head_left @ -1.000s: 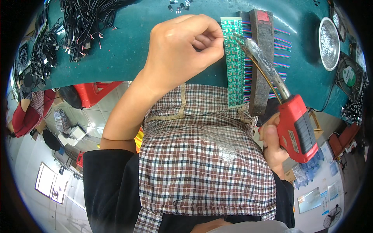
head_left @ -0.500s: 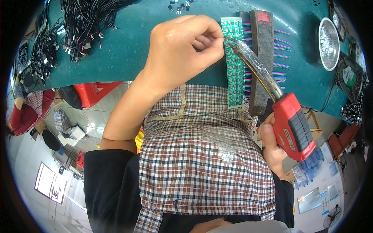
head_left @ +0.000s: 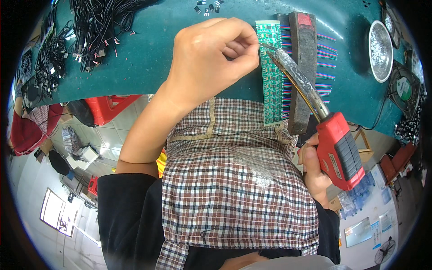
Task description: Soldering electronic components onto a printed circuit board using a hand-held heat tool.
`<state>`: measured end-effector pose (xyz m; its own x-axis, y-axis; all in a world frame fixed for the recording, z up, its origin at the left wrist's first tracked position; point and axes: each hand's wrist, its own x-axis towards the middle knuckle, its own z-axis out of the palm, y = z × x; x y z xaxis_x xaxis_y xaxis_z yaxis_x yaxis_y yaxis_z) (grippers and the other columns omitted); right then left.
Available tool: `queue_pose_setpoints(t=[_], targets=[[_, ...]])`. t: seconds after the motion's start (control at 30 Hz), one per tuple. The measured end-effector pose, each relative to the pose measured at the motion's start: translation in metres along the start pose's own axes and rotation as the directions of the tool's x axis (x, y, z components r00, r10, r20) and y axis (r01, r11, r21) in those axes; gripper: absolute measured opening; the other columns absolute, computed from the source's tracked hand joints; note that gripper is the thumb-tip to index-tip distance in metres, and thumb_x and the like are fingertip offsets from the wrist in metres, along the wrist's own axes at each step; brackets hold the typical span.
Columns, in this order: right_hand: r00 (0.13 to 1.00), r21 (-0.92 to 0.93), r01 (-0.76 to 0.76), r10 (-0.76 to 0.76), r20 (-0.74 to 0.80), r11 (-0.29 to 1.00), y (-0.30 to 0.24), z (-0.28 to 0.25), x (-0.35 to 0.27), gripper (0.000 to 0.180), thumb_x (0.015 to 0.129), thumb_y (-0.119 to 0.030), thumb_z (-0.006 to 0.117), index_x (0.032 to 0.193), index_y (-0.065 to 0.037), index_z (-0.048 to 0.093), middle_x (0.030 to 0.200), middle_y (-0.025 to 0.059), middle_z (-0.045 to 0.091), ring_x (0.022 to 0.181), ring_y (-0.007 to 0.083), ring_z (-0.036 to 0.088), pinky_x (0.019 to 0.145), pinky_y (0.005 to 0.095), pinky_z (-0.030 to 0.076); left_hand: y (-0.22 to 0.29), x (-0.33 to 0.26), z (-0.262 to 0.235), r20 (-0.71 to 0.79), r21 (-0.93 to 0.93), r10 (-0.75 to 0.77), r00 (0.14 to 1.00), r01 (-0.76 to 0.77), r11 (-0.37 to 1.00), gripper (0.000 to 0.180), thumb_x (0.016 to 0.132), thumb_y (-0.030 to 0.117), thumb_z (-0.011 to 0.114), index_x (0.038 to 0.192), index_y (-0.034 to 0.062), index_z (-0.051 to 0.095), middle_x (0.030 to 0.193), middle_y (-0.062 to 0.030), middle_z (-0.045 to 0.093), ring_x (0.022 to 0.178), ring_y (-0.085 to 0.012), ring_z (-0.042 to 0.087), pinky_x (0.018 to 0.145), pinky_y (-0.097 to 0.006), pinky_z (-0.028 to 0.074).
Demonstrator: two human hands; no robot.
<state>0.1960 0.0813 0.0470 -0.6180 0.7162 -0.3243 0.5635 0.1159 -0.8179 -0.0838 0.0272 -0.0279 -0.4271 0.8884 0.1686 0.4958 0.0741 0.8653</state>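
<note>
My left hand [head_left: 209, 60] is closed in a pinch at the left edge of a long green circuit board panel [head_left: 272, 94], near its far end. Whatever sits between thumb and forefinger is too small to make out. In my right hand [head_left: 315, 173] is a red soldering gun [head_left: 340, 150] with a dark grip pad. Its metal barrel slants across the board, and the thin tip reaches close to my left fingertips. A dark heavy bar [head_left: 302, 72] with a red patch lies across the coloured wires [head_left: 327, 53] fanning out from the board's right side.
Bundles of black cables [head_left: 101, 27] lie at the far left of the green table [head_left: 144, 58]. Several small black three-legged components [head_left: 207, 11] are scattered at the back. On the right stand a round metal bowl [head_left: 380, 51] and a black fan [head_left: 405, 87].
The soldering gun has shifted slightly right and toward me, its barrel drawing back a little from the board's left edge. My left hand and the board look unmoved.
</note>
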Motion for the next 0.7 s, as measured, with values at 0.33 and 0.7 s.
queue_pose_setpoints(t=[0.33, 0.7], targets=[[0.998, 0.036, 0.062, -0.061, -0.025, 0.997, 0.007, -0.003, 0.004, 0.018, 0.091, -0.009, 0.066, 0.100, 0.001, 0.054, 0.063, 0.0030, 0.050, 0.048, 0.0095, 0.045, 0.048, 0.0256, 0.039, -0.001, 0.001, 0.001, 0.001, 0.007, -0.005, 1.000, 0.005, 1.000, 0.012, 0.075, -0.005, 0.073, 0.086, -0.0013, 0.070, 0.079, -0.0045, 0.070, 0.070, -0.0088, 0.069, 0.063, -0.020, 0.057], [0.826, 0.249, 0.406, -0.237, -0.511, 0.879, 0.003, -0.010, 0.030, 0.020, 0.098, -0.012, 0.046, 0.112, 0.003, 0.049, 0.058, 0.0012, 0.039, 0.045, 0.0078, 0.033, 0.045, 0.0257, 0.032, 0.005, 0.000, 0.005, -0.046, -0.050, -0.047, 0.998, 0.045, 0.998, 0.011, 0.074, -0.002, 0.074, 0.082, 0.0023, 0.067, 0.076, -0.0046, 0.068, 0.067, -0.0117, 0.070, 0.058, -0.023, 0.056]])
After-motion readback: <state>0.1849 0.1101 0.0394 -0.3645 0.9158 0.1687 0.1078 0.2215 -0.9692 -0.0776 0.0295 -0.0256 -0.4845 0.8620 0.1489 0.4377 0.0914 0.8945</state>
